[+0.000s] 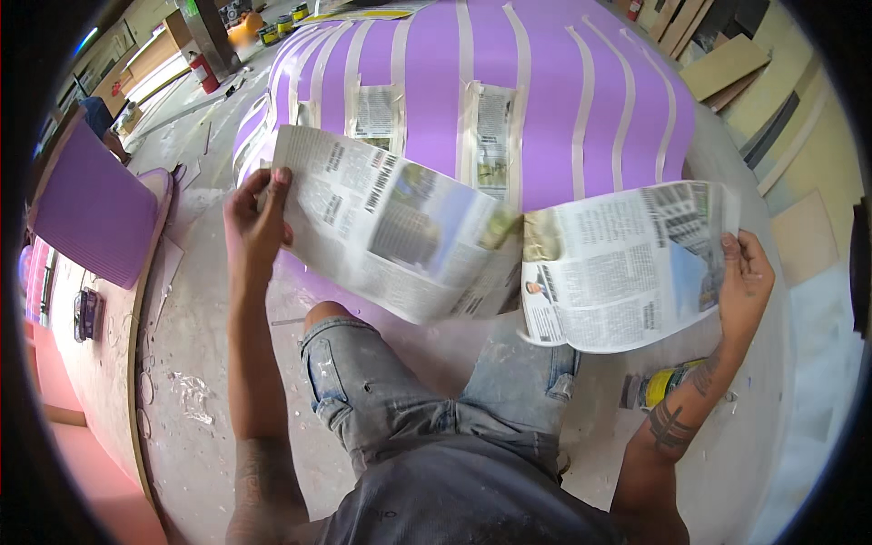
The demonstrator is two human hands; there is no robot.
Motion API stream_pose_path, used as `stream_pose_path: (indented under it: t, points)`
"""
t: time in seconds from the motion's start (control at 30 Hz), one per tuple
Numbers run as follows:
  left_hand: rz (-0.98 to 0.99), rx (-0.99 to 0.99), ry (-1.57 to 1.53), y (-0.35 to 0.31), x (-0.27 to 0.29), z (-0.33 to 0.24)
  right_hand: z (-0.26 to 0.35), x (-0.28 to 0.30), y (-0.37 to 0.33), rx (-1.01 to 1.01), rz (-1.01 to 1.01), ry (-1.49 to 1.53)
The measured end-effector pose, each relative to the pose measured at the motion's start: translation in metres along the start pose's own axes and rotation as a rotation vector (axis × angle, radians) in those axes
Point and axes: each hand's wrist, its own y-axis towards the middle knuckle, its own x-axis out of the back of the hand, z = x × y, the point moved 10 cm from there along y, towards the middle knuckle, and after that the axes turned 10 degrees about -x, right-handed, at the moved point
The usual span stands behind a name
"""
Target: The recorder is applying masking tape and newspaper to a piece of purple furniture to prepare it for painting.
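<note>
An opened newspaper (590,272) spreads between my two hands above my knees. My left hand (259,213) pinches its left edge between thumb and fingers. At the far right edge, my right hand (747,268) grips the other page. Behind the paper stands a large purple curved piece (431,82) with strips of pale masking tape (520,73) running down it. Between some strips, pieces of newspaper (493,136) are taped onto the purple surface. The spread pages hide the lower middle of that piece.
A purple ribbed piece (104,204) stands at the left beside a long board edge. A yellow-labelled can (661,386) lies by my right forearm. Clear crumpled plastic (193,398) is on the floor. Farther back are a red fire extinguisher (203,73) and leaning boards (727,68). Another person's arm (113,143) shows at far left.
</note>
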Motion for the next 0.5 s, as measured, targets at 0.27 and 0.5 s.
stream_pose_path:
  t: [0.27, 0.5]
  points:
    - [0.009, -0.028, 0.027, 0.100, 0.025, 0.039, -0.195, 0.105, 0.002, -0.241, -0.106, -0.096]
    - [-0.197, -0.006, 0.012, 0.199, 0.047, 0.039, -0.299, 0.158, -0.095, -0.562, -0.192, 0.024]
